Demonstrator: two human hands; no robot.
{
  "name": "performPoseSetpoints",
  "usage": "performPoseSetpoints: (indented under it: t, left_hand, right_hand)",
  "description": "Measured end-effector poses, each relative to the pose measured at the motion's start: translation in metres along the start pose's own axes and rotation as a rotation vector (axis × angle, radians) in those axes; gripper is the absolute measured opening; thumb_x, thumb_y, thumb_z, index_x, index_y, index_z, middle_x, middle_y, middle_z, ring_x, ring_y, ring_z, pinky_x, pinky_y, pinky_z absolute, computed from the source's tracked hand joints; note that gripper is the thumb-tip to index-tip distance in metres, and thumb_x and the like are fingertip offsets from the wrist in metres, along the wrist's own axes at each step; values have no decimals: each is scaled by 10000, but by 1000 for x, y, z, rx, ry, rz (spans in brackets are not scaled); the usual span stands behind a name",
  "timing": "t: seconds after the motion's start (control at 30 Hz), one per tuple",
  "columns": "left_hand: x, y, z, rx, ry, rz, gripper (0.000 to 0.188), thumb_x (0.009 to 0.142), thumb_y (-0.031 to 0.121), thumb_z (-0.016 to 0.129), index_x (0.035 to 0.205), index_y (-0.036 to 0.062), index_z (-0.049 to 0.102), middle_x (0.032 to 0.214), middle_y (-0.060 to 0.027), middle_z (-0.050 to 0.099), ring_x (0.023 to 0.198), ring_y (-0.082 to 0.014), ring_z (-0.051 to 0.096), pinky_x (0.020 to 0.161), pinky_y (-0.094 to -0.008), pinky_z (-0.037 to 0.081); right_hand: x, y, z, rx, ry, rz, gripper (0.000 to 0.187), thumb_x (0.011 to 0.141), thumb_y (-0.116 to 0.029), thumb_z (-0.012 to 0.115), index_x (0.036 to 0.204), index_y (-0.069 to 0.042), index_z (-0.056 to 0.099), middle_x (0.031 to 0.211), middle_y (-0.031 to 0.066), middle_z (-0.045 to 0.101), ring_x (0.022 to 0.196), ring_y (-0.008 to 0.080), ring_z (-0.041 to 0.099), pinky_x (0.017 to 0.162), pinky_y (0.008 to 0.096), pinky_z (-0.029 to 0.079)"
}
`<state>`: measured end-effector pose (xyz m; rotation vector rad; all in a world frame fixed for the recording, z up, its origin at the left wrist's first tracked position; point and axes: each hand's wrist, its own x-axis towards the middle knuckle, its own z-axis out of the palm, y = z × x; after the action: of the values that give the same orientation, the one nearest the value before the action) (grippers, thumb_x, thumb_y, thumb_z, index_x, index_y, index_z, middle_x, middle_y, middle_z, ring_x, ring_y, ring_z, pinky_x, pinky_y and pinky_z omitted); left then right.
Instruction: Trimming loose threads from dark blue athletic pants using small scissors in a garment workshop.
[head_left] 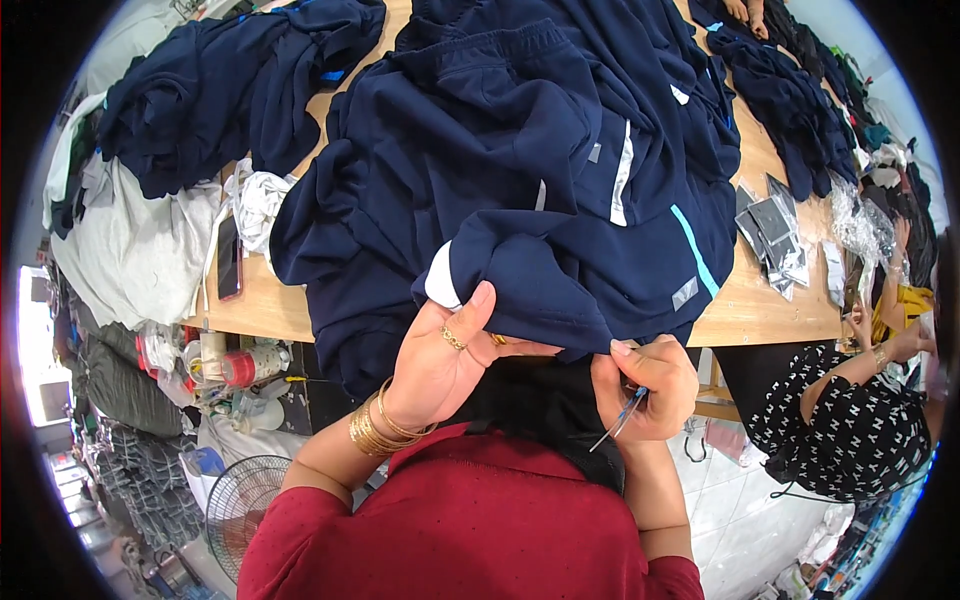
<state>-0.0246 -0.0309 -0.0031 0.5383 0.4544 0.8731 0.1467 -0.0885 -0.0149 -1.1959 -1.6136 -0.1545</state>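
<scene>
"How does that navy-blue fabric garment (530,285) handle?"

"Likely light, limp; grip its hem (560,334). It's bunched at the front of the pale wooden table (265,312)."

"Hands?"

"Left hand (440,358) closes loosely, thumb above cloth; right hand (650,385) pinches the hem, palming blue-and-metal snips (633,401)."

"Direction?"

"Hem runs left-right between the 2 (long axis lost in folds)."

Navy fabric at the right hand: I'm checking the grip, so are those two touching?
Touching. The head view shows it plainly: the right hand has its thumb tip over the lower edge of the navy fabric.
</scene>
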Motion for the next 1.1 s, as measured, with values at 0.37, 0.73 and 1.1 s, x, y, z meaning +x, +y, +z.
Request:
performPoseSetpoints:
  t: [0.37, 0.73, 1.1]
  left_hand:
    - [0, -2, -2, 2, -3, -18, 359, 946, 209, 343, 1244, 12, 324, 1151, -147, 508, 1027, -294, 543, 857, -464, 454]
    - [2, 0, -6, -243, -126, -120, 445, 959, 297, 237, 1255, -25, 322, 1209, -198, 471, 1115, -338, 474, 943, -483, 378]
    - [0, 2, -3, -129, -36, -84, 391, 942, 224, 339, 1259, -4, 317, 1178, -160, 496, 1088, -307, 502, 909, -459, 420]
  right_hand:
    - [-3, 1, 2, 42, -10, -7, 254, 612, 2, 717, 791, -65, 550, 536, 7, 455, 411, 137, 411, 396, 244, 284]
    - [-1, -1, 11, 211, 27, 204, 341, 592, 4, 722, 880, -47, 547, 639, 48, 561, 452, 170, 469, 417, 242, 365]
    - [3, -3, 10, 168, -30, 169, 291, 619, 59, 659, 876, -21, 549, 683, 43, 550, 456, 107, 394, 424, 215, 298]
